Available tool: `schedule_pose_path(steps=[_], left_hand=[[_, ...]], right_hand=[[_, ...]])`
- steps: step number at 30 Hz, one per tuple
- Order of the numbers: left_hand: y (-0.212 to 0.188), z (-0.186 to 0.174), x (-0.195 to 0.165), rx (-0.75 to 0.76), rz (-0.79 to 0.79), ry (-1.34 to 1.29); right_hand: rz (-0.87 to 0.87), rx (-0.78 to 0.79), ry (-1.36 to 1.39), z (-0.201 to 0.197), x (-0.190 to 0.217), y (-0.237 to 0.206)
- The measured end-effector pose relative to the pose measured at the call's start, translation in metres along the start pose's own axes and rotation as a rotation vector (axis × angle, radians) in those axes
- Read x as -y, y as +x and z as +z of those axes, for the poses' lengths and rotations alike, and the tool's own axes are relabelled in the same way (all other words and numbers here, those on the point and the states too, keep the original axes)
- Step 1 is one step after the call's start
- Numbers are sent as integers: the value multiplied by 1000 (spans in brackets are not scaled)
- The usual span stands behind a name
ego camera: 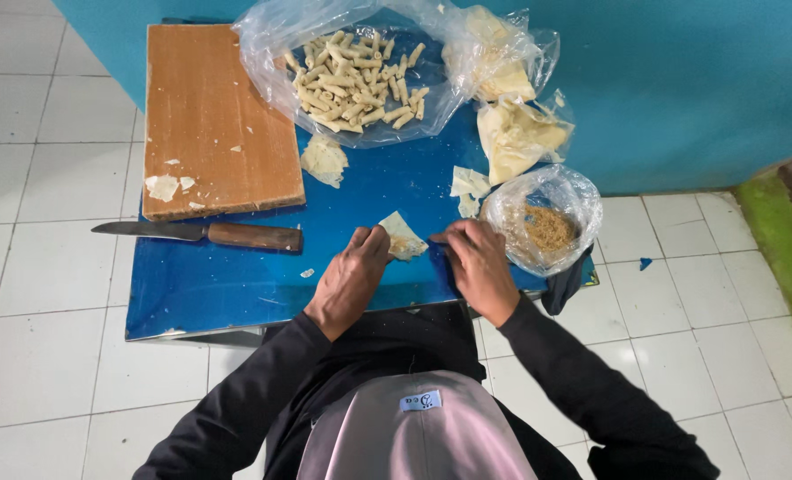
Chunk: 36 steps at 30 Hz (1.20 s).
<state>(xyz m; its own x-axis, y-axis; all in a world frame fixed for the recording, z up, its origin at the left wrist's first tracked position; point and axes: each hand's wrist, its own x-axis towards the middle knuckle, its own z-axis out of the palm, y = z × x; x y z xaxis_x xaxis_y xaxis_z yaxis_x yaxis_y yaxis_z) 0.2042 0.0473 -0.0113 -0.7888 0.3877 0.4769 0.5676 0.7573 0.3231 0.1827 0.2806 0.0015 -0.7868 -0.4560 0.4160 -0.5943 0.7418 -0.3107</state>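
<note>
- Head view: your left hand (351, 277) and right hand (479, 267) pinch a pale wrapper square (402, 236) mid-frame.
- Clear bag of rolls (356, 76) lies top centre.
- Small round bag of brown filling (547, 224) sits right.

Between the hands (414, 267) lies a wrapper (402, 236); knife (202, 234) left, filling bag (543, 222) right, rolls (357, 80) beyond.

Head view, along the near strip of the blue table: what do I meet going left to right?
Knife with its wooden handle → left hand → pale wrapper piece pinched between both hands → right hand → clear bag of brownish filling at the blue table's right edge.
</note>
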Motion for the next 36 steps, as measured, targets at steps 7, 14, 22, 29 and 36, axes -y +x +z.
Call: schedule_pose_path(steps=[7, 14, 22, 29, 36], left_hand=[[0, 3, 2, -7, 7, -13], [0, 4, 2, 6, -55, -145], [1, -3, 5, 12, -57, -204], [4, -10, 8, 5, 37, -114], [10, -10, 9, 14, 91, -29]], right_hand=[[77, -52, 193, 10, 15, 2], [38, -42, 296, 14, 28, 10], [-180, -61, 139, 31, 10, 7], [-177, -68, 142, 40, 1, 15], [98, 5, 261, 36, 10, 25]])
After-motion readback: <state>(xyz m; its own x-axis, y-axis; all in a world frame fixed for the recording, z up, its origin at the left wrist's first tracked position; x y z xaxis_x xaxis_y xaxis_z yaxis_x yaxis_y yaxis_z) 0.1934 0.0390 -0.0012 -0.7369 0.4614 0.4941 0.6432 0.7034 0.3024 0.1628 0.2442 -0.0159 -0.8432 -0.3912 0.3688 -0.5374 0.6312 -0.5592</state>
